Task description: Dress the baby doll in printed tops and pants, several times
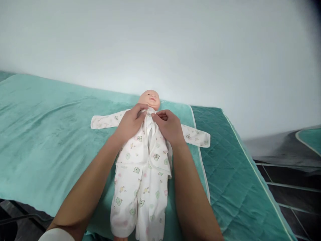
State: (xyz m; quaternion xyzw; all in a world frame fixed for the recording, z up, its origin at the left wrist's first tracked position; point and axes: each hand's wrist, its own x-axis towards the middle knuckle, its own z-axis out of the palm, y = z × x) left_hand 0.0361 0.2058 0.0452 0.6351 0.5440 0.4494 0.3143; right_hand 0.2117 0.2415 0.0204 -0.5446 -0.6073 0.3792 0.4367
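My head camera looks forward and down over the dressed doll (136,152) from its foot end, close by.

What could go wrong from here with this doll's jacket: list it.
The jacket gapes below the fingers of the left hand and right hand, so its front edges might end up uneven. Both hands work just below the head of the doll, so a firm tug could shift it on the light green blanket.
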